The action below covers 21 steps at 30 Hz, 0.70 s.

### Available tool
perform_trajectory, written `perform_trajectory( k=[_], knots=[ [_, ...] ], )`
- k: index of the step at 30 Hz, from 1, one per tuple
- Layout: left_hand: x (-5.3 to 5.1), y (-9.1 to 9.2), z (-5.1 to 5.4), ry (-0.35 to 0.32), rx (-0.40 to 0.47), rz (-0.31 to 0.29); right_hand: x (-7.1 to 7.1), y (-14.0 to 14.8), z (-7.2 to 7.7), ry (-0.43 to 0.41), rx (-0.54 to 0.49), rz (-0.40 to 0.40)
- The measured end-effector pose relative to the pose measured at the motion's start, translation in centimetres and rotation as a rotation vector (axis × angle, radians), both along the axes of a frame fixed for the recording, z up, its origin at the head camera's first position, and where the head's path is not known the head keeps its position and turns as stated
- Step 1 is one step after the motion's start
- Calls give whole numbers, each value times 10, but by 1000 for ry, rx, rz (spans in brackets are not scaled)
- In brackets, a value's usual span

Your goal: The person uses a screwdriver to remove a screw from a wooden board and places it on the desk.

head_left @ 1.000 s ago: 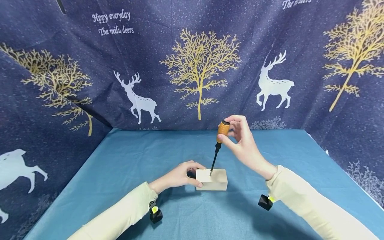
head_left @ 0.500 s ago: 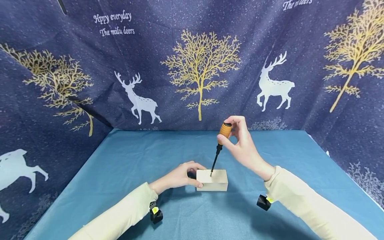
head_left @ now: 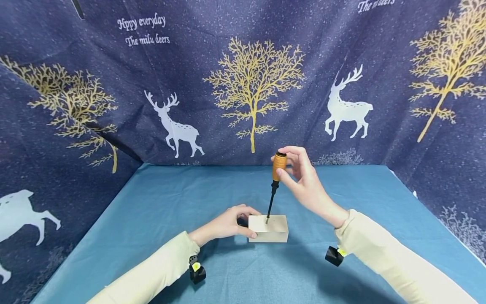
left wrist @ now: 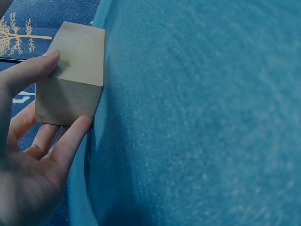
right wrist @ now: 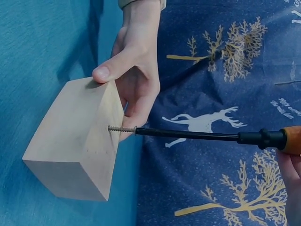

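Observation:
A pale wooden block (head_left: 268,235) lies on the blue cloth, its left end gripped between thumb and fingers of the left hand (head_left: 226,221). In the right wrist view a threaded screw (right wrist: 121,129) stands in the block's top face (right wrist: 104,141), most of its thread showing. The black shaft of the screwdriver (right wrist: 188,134) meets the screw head. Its orange handle (head_left: 279,167) is pinched by the right hand (head_left: 306,181), with a finger at the black end cap. The left wrist view shows the left thumb and fingers on opposite sides of the block (left wrist: 77,54).
Blue cloth (head_left: 171,185) covers the table. Behind it hangs a dark blue backdrop (head_left: 228,25) printed with trees and white deer. A black camera (head_left: 334,256) is worn at the right wrist, another (head_left: 198,273) at the left.
The screwdriver's handle has tipped left to a more upright slant, and the right fingers have shifted around it. The left hand and block look almost unmoved.

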<state>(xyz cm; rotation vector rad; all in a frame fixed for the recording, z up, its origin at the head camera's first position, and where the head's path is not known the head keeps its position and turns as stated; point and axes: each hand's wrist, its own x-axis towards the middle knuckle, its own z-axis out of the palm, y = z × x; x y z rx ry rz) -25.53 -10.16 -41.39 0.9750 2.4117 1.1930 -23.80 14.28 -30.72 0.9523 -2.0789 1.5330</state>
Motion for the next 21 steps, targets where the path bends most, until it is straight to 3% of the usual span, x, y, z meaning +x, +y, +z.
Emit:
perform_trajectory(
  k=[3, 5, 12, 21],
  knots=[
    [0, 0, 0, 4, -2, 3, 0, 0, 1, -28, -24, 58],
    [1, 0, 0, 3, -3, 4, 1, 1, 2, -42, -13, 56],
    [0, 0, -2, 0, 20, -11, 3, 1, 6, -69, 74, -114],
    [1, 0, 1, -19, 10, -1, 0, 4, 5, -38, 36, -15]
  ],
)
